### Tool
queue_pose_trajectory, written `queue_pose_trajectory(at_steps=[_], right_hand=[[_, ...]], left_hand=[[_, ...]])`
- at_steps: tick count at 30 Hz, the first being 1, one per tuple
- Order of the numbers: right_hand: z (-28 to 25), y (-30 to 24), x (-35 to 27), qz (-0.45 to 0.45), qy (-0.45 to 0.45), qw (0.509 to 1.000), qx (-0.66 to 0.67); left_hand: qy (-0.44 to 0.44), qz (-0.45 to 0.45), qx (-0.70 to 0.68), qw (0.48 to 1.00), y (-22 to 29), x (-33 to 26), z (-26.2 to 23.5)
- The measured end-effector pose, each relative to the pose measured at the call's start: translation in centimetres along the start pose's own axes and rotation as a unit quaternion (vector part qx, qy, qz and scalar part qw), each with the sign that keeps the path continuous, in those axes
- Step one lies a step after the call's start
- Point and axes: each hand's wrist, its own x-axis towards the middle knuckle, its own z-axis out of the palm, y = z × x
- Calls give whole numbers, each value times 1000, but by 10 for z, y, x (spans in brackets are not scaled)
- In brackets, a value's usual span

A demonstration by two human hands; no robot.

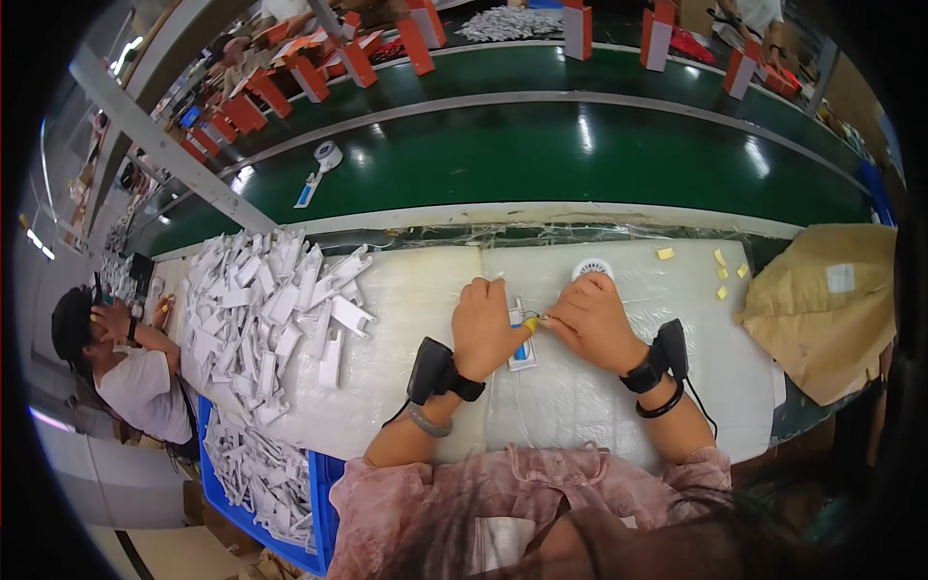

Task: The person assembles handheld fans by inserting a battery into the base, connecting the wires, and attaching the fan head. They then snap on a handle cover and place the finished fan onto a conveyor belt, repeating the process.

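Between my hands lies an opened white handheld fan, its round slotted head (592, 267) just beyond my right hand. A blue cylindrical battery (523, 348) shows in its white handle shell (523, 364). My left hand (480, 327) is closed over the handle's left side, its thumb against a small yellow piece (531, 324). My right hand (594, 319) is closed in a pinch at a thin wire end (544, 317) beside the yellow piece. The fingers hide most of the handle's upper part.
Loose white plastic shells (256, 300) are heaped on the left; more fill a blue crate (317, 503) below. Small yellow pieces (664, 253) and brown paper (822, 309) lie right. Beyond runs a green conveyor (464, 159) carrying another fan (327, 157). A co-worker (140, 382) sits left.
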Motion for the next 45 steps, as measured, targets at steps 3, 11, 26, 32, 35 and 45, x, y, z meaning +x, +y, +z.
queue_pose_trajectory(at_steps=[3, 11, 26, 32, 35, 45], right_hand=[[-7, -1, 1, -7, -61, 997, 55], [-23, -22, 4, -18, -152, 986, 69], [-10, -29, 8, 115, 40, 990, -64], [-11, -22, 6, 117, 104, 986, 59], [-10, -18, 7, 118, 104, 983, 95], [-7, -27, 7, 30, 77, 990, 114]], left_hand=[[0, 21, -9, 1000, -1, -6, -1], [-97, 49, -138, 985, -17, -3, -17], [-12, -98, -603, 791, 1, -10, -11], [-212, -187, -712, 642, -11, -7, -12], [-201, -173, -699, 664, 1, -11, -18], [-189, -155, -716, 654, -5, -15, -9]])
